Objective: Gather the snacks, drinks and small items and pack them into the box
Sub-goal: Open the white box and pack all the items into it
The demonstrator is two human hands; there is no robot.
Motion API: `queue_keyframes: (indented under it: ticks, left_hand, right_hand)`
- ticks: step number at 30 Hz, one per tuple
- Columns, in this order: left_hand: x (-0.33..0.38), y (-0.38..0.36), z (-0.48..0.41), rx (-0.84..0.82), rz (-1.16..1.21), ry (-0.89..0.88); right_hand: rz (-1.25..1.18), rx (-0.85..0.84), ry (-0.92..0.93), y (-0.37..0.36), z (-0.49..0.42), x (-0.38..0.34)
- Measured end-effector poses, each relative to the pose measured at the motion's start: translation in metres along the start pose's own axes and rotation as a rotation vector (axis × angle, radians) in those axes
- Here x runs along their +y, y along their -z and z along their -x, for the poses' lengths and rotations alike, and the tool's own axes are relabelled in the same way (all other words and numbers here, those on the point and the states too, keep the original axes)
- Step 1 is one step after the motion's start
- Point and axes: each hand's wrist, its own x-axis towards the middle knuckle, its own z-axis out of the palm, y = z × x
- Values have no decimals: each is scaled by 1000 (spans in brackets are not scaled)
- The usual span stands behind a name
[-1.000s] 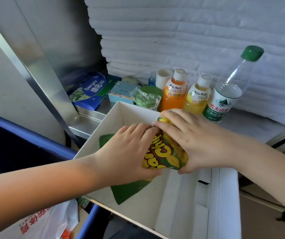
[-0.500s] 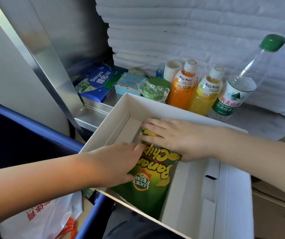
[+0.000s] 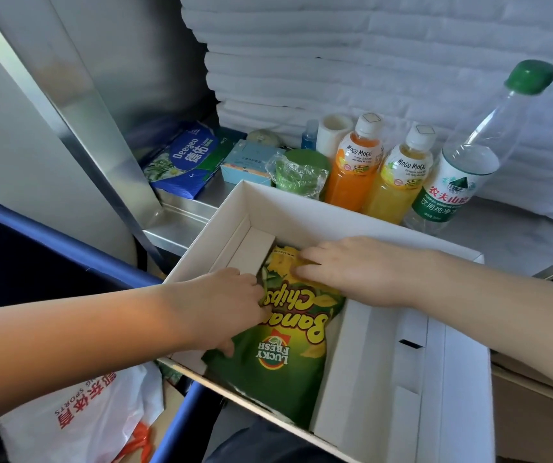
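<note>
A green and yellow banana chips bag [image 3: 285, 355] lies flat on the floor of the open white box [image 3: 335, 217]. My left hand [image 3: 231, 305] rests on the bag's left edge, fingertips bent down beside a white insert. My right hand [image 3: 352, 269] presses flat on the bag's far end. Behind the box stand an orange Mogu Mogu bottle [image 3: 355, 172], a yellow Mogu Mogu bottle [image 3: 398, 185] and a green-capped water bottle [image 3: 462, 182]. A plastic-wrapped green cup [image 3: 298, 175], a light blue small box [image 3: 248, 162] and a blue tissue pack [image 3: 184, 162] lie to their left.
A white roll [image 3: 333, 132], a small blue bottle [image 3: 309, 138] and a pale round item [image 3: 263, 137] sit at the back against white quilted padding [image 3: 368, 61]. A slanted metal post [image 3: 101, 128] and blue rail [image 3: 67, 242] bound the left. A white printed plastic bag [image 3: 84, 419] hangs below.
The chips bag went from being held up, crumpled between both hands, to lying flat in the box. Both hands followed it down and now lie on it.
</note>
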Motion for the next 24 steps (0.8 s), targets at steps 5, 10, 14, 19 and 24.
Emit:
queue_keyframes:
  ticks: [5, 10, 14, 19, 24]
  left_hand:
    - [-10, -9, -14, -158, -25, -23]
    - [-10, -13, -24, -139, -77, -73]
    - [-9, -11, -20, -110, -7, -95]
    - [-7, -15, -1, -53, -8, -135]
    - [-6, -6, 14, 62, -101, -193]
  right_hand:
    - [-68, 3, 17, -6, -1, -2]
    - [-32, -58, 106, -11, -11, -10]
    - [-81, -95, 91, -13, -11, -10]
    - [-70, -116, 102, -15, -12, -9]
    - [-60, -95, 137, -1, -15, -13]
